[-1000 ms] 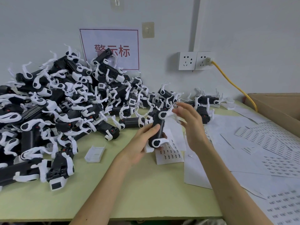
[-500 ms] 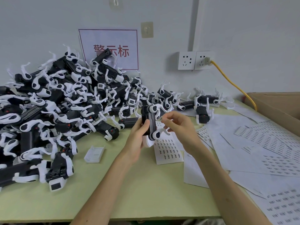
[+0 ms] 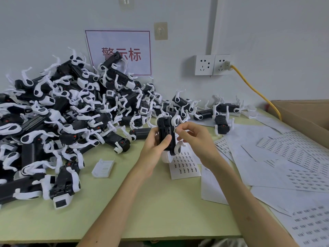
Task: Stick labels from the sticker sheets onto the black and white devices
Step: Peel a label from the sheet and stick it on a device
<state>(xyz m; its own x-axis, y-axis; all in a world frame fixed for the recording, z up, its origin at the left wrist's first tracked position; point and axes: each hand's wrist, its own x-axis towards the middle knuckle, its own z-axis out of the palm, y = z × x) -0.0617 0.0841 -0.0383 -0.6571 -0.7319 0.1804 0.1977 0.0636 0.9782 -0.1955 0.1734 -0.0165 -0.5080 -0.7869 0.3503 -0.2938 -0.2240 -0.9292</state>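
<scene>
My left hand [image 3: 154,146] grips a black and white device [image 3: 166,133] upright above the green table, thumb across its black body. My right hand [image 3: 195,138] pinches a small label [image 3: 175,130] between thumb and forefinger, right at the device's right edge. A sticker sheet [image 3: 186,163] with rows of small labels lies on the table just under the device. A large heap of black and white devices [image 3: 71,118] covers the table's left side and runs along the wall.
More sticker sheets [image 3: 293,157] and blank backing papers spread over the right of the table. A cardboard box [image 3: 302,114] stands at the far right. A small white plastic cover [image 3: 103,168] lies near the heap. A yellow cable [image 3: 256,90] hangs from the wall socket.
My left hand has turned the device upright and raised it. My right hand went from spread fingers beside the device to pinching a small label at its side.
</scene>
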